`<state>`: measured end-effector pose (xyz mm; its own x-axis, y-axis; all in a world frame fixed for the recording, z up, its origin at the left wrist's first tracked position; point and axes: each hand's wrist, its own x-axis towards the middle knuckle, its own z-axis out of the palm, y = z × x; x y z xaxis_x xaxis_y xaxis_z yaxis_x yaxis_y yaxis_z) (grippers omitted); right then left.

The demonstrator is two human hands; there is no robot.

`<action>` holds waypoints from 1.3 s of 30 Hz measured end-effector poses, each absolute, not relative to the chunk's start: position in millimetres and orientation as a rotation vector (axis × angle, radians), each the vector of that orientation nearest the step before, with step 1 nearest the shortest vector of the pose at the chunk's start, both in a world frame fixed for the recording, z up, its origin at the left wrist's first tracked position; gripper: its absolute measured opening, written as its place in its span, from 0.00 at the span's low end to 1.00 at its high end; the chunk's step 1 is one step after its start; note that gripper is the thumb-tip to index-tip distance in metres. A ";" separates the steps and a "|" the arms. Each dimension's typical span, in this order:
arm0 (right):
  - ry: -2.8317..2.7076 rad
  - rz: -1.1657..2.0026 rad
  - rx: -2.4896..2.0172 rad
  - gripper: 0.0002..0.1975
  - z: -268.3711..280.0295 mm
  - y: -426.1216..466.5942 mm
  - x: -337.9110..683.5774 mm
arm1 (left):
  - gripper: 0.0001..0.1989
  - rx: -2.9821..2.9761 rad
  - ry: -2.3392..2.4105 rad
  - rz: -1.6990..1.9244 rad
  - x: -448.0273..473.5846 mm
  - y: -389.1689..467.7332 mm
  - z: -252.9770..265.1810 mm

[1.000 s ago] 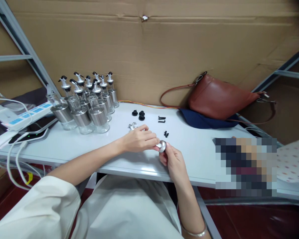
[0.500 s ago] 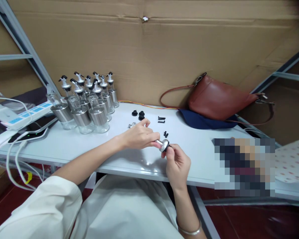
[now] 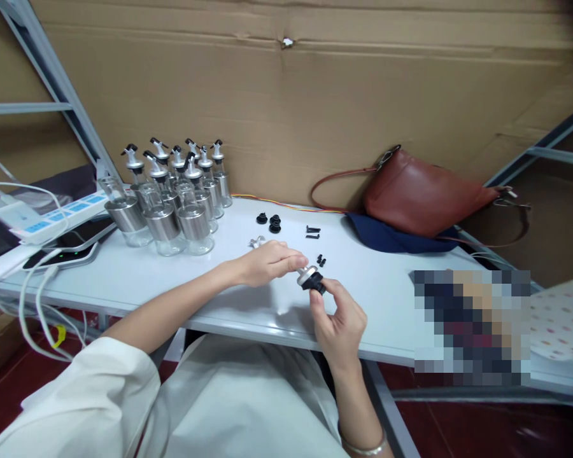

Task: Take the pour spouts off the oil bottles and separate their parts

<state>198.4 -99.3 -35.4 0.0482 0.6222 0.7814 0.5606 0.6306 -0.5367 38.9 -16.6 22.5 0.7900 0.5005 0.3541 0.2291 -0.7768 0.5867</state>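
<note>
Near the frame's centre, our silver metal pour spout (image 3: 307, 277) now tilts more upright, baring its ribbed black stopper (image 3: 314, 284); the two seem joined. Our left hand (image 3: 270, 263) pinches the spout's top, our right hand (image 3: 340, 321) the stopper.

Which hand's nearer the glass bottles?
Left. The left hand is to the right of the glass bottles; the right hand is farther right, beyond the silver pourer.

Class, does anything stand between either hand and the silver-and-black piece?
Nothing visible does. The right hand pinches the silver-and-black piece by its black end; the left hand is at its silver end. The small black parts lie on the table beyond it.
</note>
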 end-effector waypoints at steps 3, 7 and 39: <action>-1.464 0.088 -0.956 0.05 -42.5 -102.4 199.8 | 0.31 2.271 0.667 0.841 29.9 -6.9 17.8; -1.254 0.199 -1.033 0.07 -47.7 -102.6 204.5 | 0.27 2.168 0.883 1.270 13.8 6.1 13.7; -2.526 -0.073 -1.305 0.08 -4.5 96.4 133.9 | 0.06 2.263 1.363 1.490 -4.8 38.1 -3.8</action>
<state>133.9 96.4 -4.5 -0.5445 0.7895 0.2834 0.8045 0.5871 -0.0900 -4.8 38.1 -3.8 0.1159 0.7218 0.6824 0.6154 -0.5914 0.5211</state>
